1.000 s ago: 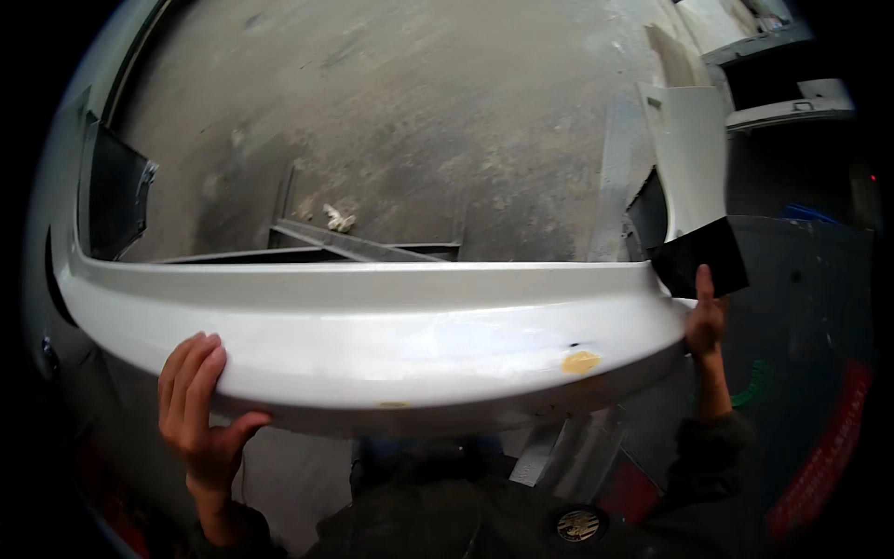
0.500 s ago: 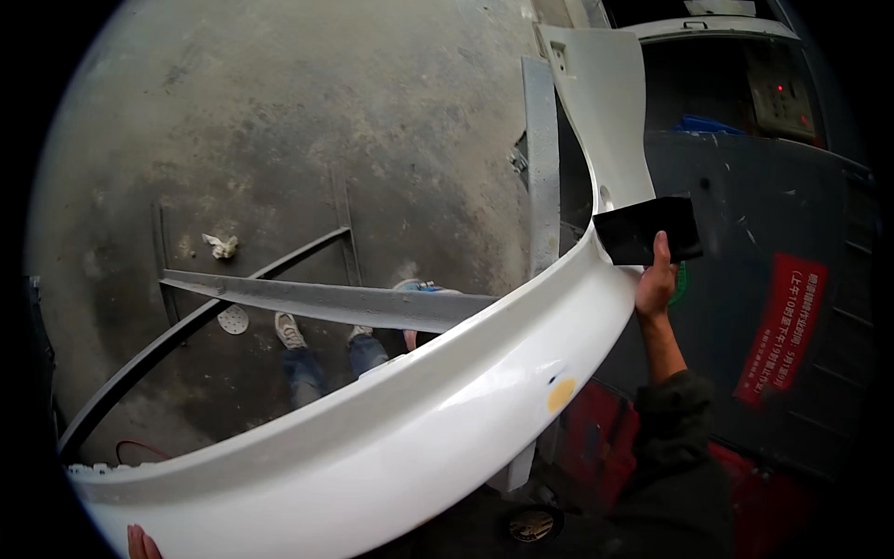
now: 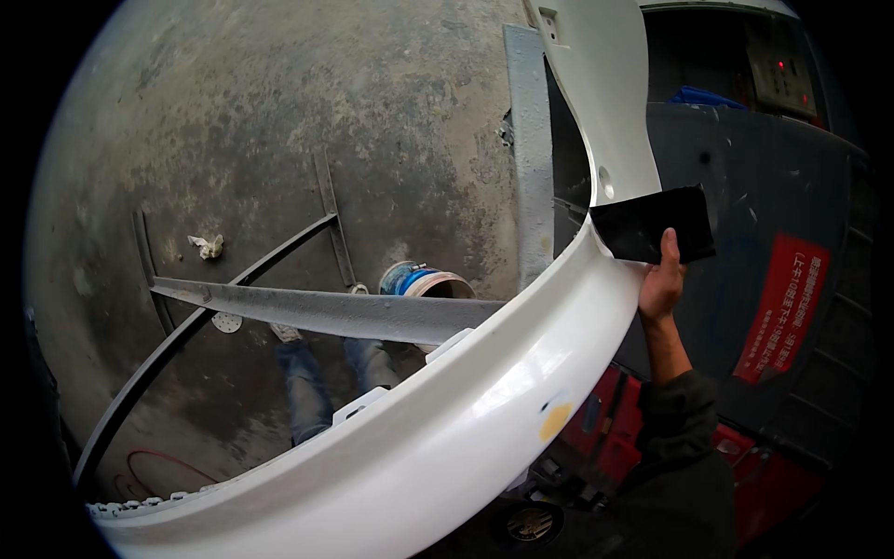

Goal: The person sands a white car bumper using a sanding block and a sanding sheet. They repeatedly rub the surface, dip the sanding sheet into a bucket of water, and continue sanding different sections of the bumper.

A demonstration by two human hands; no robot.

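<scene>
A long, curved white car bumper sweeps from the lower left up to the upper right. On its face are a yellow patch and a small dark mark beside it. My right hand is at the bumper's right bend, thumb on top of a flexible black sheet; its other fingers are hidden beneath. The sheet lies across the bumper's edge, below an oval hole in the narrow upper part. My left hand is out of view.
Beyond the bumper are grey metal stand bars, a bucket and legs in jeans. A crumpled white scrap and a red hose lie on the concrete floor. At right stands a dark panel with a red sign.
The view has shifted, and the bumper's upper end now runs out of the picture. My left hand has gone from the lower left. My right hand still holds the sheet at the bend.
</scene>
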